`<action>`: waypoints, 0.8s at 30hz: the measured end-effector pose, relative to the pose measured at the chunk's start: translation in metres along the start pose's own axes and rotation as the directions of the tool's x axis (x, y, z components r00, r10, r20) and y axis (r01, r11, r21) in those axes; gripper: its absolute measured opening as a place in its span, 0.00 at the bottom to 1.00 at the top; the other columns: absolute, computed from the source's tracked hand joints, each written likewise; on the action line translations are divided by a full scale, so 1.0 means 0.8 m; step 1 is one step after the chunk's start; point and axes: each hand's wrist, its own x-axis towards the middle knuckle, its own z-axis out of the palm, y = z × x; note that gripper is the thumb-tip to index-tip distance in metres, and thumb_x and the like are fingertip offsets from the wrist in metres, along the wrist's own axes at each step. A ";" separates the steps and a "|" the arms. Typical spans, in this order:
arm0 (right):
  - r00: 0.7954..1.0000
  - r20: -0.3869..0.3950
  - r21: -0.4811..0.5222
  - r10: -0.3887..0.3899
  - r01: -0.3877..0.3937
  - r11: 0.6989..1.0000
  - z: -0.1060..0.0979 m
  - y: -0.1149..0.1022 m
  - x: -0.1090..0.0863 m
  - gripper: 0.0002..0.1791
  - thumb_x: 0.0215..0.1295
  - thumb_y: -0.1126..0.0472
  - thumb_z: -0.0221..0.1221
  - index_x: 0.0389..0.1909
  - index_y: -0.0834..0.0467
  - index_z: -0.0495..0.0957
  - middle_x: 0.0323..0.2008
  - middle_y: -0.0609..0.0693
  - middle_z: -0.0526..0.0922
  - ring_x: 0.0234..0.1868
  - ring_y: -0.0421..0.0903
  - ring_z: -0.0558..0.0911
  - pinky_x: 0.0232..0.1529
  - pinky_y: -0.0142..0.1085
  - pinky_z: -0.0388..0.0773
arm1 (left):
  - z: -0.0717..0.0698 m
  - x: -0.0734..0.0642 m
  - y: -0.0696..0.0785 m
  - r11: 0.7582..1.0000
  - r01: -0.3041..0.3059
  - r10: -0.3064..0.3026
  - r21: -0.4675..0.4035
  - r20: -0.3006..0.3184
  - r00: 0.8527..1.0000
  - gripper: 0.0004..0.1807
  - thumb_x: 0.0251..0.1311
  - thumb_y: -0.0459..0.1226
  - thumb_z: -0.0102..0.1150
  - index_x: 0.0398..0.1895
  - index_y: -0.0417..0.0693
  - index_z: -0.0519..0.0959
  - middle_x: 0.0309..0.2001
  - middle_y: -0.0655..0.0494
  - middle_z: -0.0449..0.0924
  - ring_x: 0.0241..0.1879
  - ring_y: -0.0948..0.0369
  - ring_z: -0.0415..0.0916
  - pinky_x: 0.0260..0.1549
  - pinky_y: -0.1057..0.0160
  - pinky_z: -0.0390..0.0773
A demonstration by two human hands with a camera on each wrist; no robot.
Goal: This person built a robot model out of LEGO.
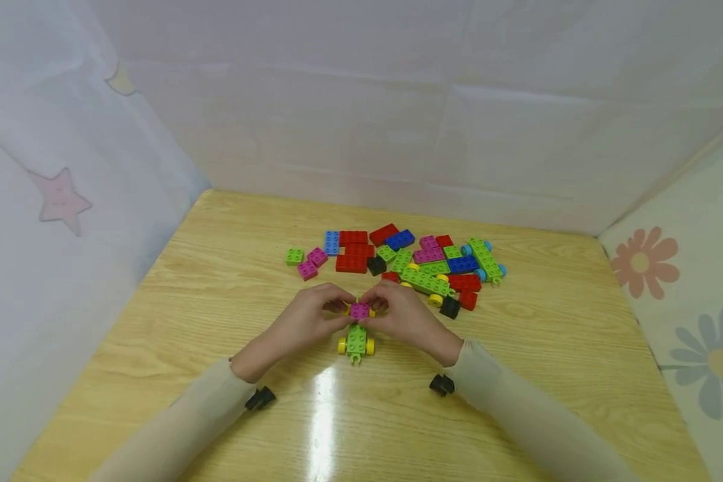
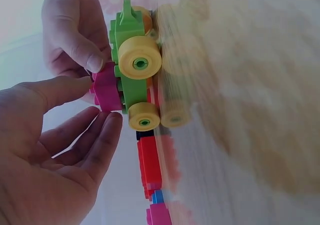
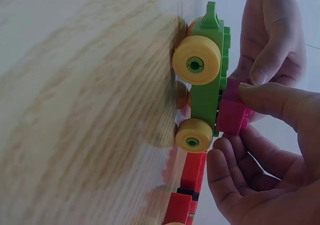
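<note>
The pink brick (image 1: 359, 310) is pinched from both sides by the partly curled left hand (image 1: 307, 313) and right hand (image 1: 401, 313) at the far end of the green car (image 1: 357, 340), whose wheels (image 1: 341, 345) are rested on the worktop (image 1: 217, 301), apparently so that both are kept aligned

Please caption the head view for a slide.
Left hand and right hand hold a magenta brick on a green wheeled chassis.
</note>
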 end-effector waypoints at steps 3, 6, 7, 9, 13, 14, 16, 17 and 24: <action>1.000 0.005 0.000 0.001 -0.001 1.000 0.001 -0.002 0.000 0.17 0.69 0.55 0.78 0.56 0.52 0.90 0.49 0.45 0.88 0.49 0.43 0.85 0.57 0.43 0.89 | 0.002 0.003 0.000 1.000 0.021 -0.021 -0.013 0.009 1.000 0.15 0.71 0.34 0.76 0.58 0.44 0.90 0.54 0.52 0.92 0.51 0.57 0.91 0.55 0.59 0.92; 1.000 0.008 -0.003 0.005 -0.005 1.000 0.001 -0.003 0.000 0.18 0.69 0.55 0.78 0.57 0.52 0.90 0.49 0.44 0.88 0.48 0.43 0.85 0.57 0.43 0.89 | 0.002 0.004 -0.001 0.999 0.037 -0.037 -0.026 0.015 0.999 0.14 0.71 0.34 0.76 0.58 0.45 0.90 0.54 0.53 0.92 0.50 0.59 0.91 0.54 0.61 0.92; 1.000 0.007 -0.005 0.007 -0.007 1.000 0.001 -0.003 0.001 0.18 0.69 0.55 0.78 0.57 0.52 0.90 0.49 0.45 0.88 0.48 0.43 0.85 0.57 0.43 0.89 | 0.002 0.004 -0.002 0.999 0.040 -0.040 -0.033 0.017 0.999 0.14 0.71 0.34 0.76 0.58 0.45 0.90 0.54 0.53 0.92 0.50 0.59 0.91 0.54 0.61 0.92; 1.000 0.008 -0.008 0.013 -0.013 1.000 0.001 -0.003 0.001 0.18 0.69 0.55 0.78 0.57 0.52 0.89 0.49 0.45 0.88 0.48 0.43 0.85 0.57 0.44 0.88 | 0.002 0.004 -0.004 0.998 0.043 -0.042 -0.047 0.020 0.999 0.14 0.72 0.34 0.75 0.58 0.45 0.91 0.54 0.52 0.92 0.49 0.59 0.91 0.53 0.62 0.92; 0.999 0.009 -0.003 0.035 -0.035 0.999 0.002 -0.002 0.002 0.18 0.70 0.53 0.78 0.57 0.52 0.89 0.50 0.44 0.89 0.49 0.43 0.86 0.57 0.43 0.88 | 0.002 0.005 -0.004 0.995 0.059 -0.057 -0.077 0.029 0.998 0.14 0.72 0.34 0.75 0.59 0.45 0.90 0.54 0.52 0.92 0.49 0.60 0.92 0.53 0.63 0.92; 0.999 0.010 -0.005 0.040 -0.040 0.999 0.002 -0.002 0.002 0.18 0.70 0.53 0.78 0.57 0.52 0.89 0.50 0.44 0.89 0.49 0.43 0.86 0.57 0.43 0.88 | 0.002 0.005 -0.004 0.995 0.064 -0.062 -0.083 0.031 0.998 0.14 0.72 0.34 0.75 0.59 0.45 0.90 0.54 0.52 0.92 0.49 0.59 0.92 0.53 0.64 0.92; 0.999 0.011 -0.007 0.045 -0.045 0.999 0.002 -0.002 0.003 0.18 0.70 0.53 0.78 0.57 0.52 0.89 0.50 0.44 0.90 0.49 0.42 0.86 0.57 0.43 0.89 | 0.001 0.005 -0.003 0.993 0.077 -0.074 -0.093 0.035 0.997 0.15 0.72 0.34 0.75 0.59 0.45 0.90 0.54 0.52 0.92 0.50 0.59 0.92 0.53 0.64 0.92; 0.999 0.011 -0.010 0.045 -0.045 0.999 0.001 -0.002 0.003 0.18 0.70 0.53 0.78 0.57 0.52 0.89 0.49 0.44 0.90 0.49 0.42 0.86 0.57 0.43 0.89 | 0.000 0.005 -0.003 0.992 0.078 -0.075 -0.096 0.037 0.997 0.14 0.72 0.34 0.75 0.59 0.45 0.90 0.54 0.52 0.92 0.50 0.59 0.92 0.53 0.64 0.92; 1.000 0.012 -0.037 0.026 -0.026 0.999 0.001 -0.002 0.004 0.17 0.70 0.52 0.78 0.56 0.52 0.90 0.48 0.44 0.90 0.47 0.42 0.86 0.55 0.43 0.89 | -0.001 0.007 -0.007 0.991 0.068 -0.063 -0.113 0.047 0.997 0.14 0.72 0.31 0.73 0.59 0.42 0.90 0.54 0.48 0.92 0.50 0.56 0.92 0.52 0.63 0.92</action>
